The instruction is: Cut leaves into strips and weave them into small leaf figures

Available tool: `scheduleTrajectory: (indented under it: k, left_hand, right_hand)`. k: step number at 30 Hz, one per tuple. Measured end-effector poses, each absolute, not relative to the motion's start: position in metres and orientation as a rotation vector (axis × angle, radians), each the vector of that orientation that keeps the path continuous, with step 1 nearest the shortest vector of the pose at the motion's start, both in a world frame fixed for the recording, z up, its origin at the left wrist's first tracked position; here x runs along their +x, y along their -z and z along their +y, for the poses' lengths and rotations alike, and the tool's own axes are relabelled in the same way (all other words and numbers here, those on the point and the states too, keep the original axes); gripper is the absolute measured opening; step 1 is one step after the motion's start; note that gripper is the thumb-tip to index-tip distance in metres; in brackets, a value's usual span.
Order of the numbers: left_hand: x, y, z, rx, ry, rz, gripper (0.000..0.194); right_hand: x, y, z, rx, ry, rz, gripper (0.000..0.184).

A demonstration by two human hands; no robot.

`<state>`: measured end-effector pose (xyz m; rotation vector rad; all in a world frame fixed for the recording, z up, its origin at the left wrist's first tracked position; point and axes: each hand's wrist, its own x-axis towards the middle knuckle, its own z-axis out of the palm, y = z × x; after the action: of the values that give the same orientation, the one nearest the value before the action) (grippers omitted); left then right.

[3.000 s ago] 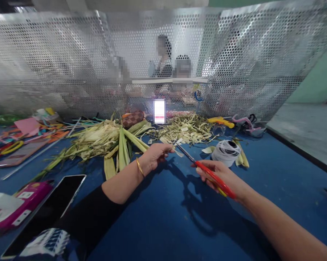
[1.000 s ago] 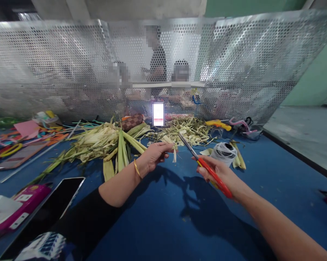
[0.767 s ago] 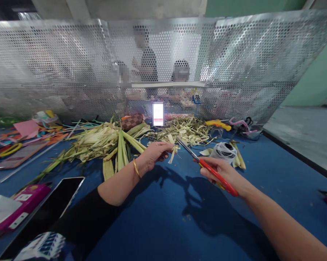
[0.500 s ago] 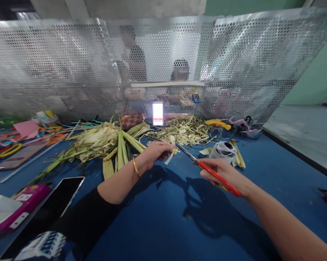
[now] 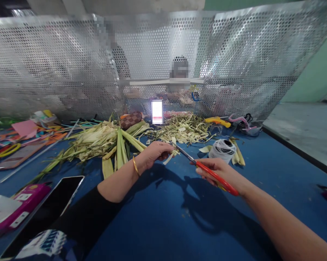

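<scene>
head view; left hand (image 5: pixel 155 152) pinching pale strip (image 5: pixel 168 158); right hand (image 5: pixel 222 171) gripping red-handled scissors (image 5: pixel 207 170)

On my table (image 5: pixel 152 224), husks (image 5: pixel 95 141) lie left of the shreds (image 5: pixel 185 131), the mesh (image 5: pixel 247 54) behind both. String (image 5: pixel 221 150) sits just beyond my right hand (image 5: pixel 223 169). Nearer me, the power strip (image 5: pixel 34 195) lies left of a phone (image 5: pixel 56 203).

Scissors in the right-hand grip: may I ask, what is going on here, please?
The person's right-hand grip holds the red-handled scissors, pointed toward a pale strip pinched in the left-hand grip. I cannot tell if they are cutting it. A roll of white cord stands beside the right-hand grip, and plant heaps lie farther back on the blue table.
</scene>
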<state>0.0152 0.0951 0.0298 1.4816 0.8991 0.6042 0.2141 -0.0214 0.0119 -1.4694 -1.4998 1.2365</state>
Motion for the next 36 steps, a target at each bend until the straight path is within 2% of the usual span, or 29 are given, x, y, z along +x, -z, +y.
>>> scheduleTrajectory:
  k: [12, 21, 28, 36]
  left_hand:
    - [0.0155, -0.0295, 0.0956, 1.456, -0.593, 0.908, 0.023]
    - [0.0145, -0.0267, 0.0997, 1.438, -0.585, 0.892, 0.018]
    - [0.014, -0.0264, 0.1007, 1.306, -0.664, 0.866, 0.023]
    - [0.0173, -0.0325, 0.0979, 0.987, -0.767, 0.867, 0.004]
  right_hand:
    - [0.21, -0.0079, -0.0198, -1.498, -1.216, -1.415, 0.049]
    - [0.2137, -0.006, -0.0154, -1.522, -1.114, -1.479, 0.04]
    - [0.2106, -0.0084, -0.0169, -1.454, -1.029, -1.274, 0.062]
    - [0.2129, -0.0065, -0.0163, -1.463, -0.837, -1.377, 0.056]
